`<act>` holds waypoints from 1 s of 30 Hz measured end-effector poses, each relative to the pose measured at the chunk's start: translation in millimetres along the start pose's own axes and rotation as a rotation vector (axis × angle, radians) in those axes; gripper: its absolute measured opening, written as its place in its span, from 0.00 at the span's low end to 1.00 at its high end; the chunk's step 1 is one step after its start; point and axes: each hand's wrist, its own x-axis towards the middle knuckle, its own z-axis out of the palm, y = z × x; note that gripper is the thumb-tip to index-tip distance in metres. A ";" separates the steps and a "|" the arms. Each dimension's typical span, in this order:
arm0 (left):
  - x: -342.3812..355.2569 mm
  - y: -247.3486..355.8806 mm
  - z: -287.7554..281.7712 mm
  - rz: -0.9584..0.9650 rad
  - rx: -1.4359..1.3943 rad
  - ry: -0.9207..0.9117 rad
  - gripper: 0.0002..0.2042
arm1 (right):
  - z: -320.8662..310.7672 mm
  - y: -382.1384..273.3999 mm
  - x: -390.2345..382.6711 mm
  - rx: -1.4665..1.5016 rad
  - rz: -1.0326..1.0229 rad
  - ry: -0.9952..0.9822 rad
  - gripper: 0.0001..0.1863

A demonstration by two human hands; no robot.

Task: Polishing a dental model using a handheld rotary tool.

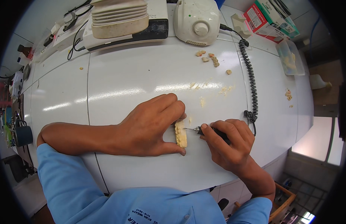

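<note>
Blue sleeve (66, 170) at lower left; the left hand (148, 125) pinches the yellowish block (183, 135), mid-frame, between thumb and fingers; rightward, a drill (198, 130) is grasped pen-like by the right hand (230, 143). Light strokes, thumb clear of the tip, seem best.

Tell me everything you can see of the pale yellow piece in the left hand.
The pale yellow piece is a small, narrow block, perhaps of plaster or wax. A row of rounded, tooth-like bumps lines its left side; the right side looks smoother. Its long axis points away from the person, over the white table. The left hand grips it between thumb and fingers, hiding part of the far end. The black tool's thin tip reaches its right side; actual contact is unclear.
</note>
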 end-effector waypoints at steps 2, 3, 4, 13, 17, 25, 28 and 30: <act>0.2 0.4 0.7 -0.006 -0.001 -0.001 0.38 | -0.1 0.3 -0.9 -0.003 0.000 -0.012 0.16; 0.0 0.5 1.0 -0.014 0.006 -0.004 0.38 | -0.2 0.5 -1.1 -0.003 0.001 -0.013 0.16; -0.3 0.8 1.2 -0.023 0.013 -0.006 0.38 | -0.2 0.4 -1.1 -0.004 -0.001 -0.018 0.16; -0.8 2.2 0.8 -0.028 0.031 -0.004 0.38 | -0.9 -0.8 -1.2 0.001 -0.011 -0.025 0.16; -1.2 2.4 0.8 -0.028 0.031 -0.007 0.38 | -0.1 -0.2 -1.9 -0.004 -0.024 -0.026 0.16; -1.3 1.8 0.4 -0.015 0.034 -0.013 0.39 | -1.0 -1.5 3.7 0.028 -0.027 -0.005 0.21; -2.2 2.1 0.4 -0.016 0.033 -0.005 0.39 | -0.9 -1.1 3.5 0.028 -0.032 -0.005 0.21; -1.8 0.6 1.4 -0.009 0.036 -0.007 0.39 | -0.5 -0.8 3.7 0.029 -0.033 -0.008 0.21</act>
